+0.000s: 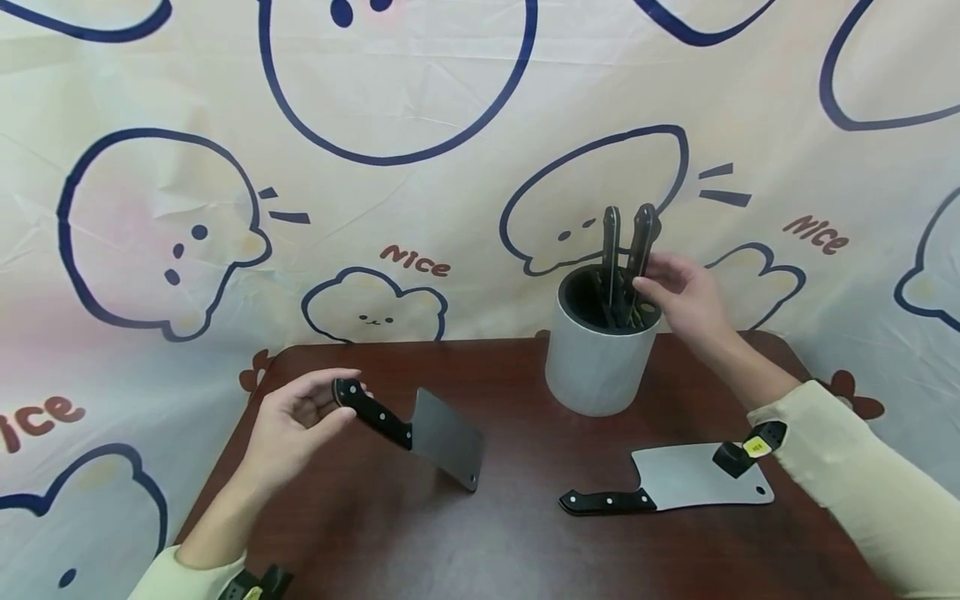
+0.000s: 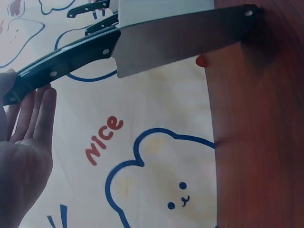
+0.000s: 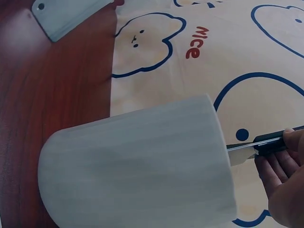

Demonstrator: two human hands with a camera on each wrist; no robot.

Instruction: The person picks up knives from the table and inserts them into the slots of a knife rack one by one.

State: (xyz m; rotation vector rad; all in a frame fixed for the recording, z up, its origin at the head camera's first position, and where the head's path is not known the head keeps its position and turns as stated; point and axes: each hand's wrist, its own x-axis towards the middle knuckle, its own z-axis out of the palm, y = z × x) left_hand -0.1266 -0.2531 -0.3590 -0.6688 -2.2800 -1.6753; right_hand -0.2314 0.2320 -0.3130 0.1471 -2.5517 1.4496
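My left hand (image 1: 300, 421) pinches the black handle end of a cleaver (image 1: 448, 442) between thumb and fingers. Its blade slants down to the right, with the holed corner close to the tabletop; whether they touch, I cannot tell. At the back right, my right hand (image 1: 686, 300) holds the black handle of a knife (image 1: 641, 242) in a white round knife holder (image 1: 600, 375). In the right wrist view, part of that knife's blade (image 3: 241, 155) shows between the holder's rim and the handle; the rest is hidden inside. Another black handle (image 1: 611, 250) stands beside it.
A second cleaver (image 1: 697, 475) lies flat at the right of the brown table (image 1: 495, 542), handle to the left, below my right forearm. A cartoon-printed cloth (image 1: 465, 208) hangs behind the table.
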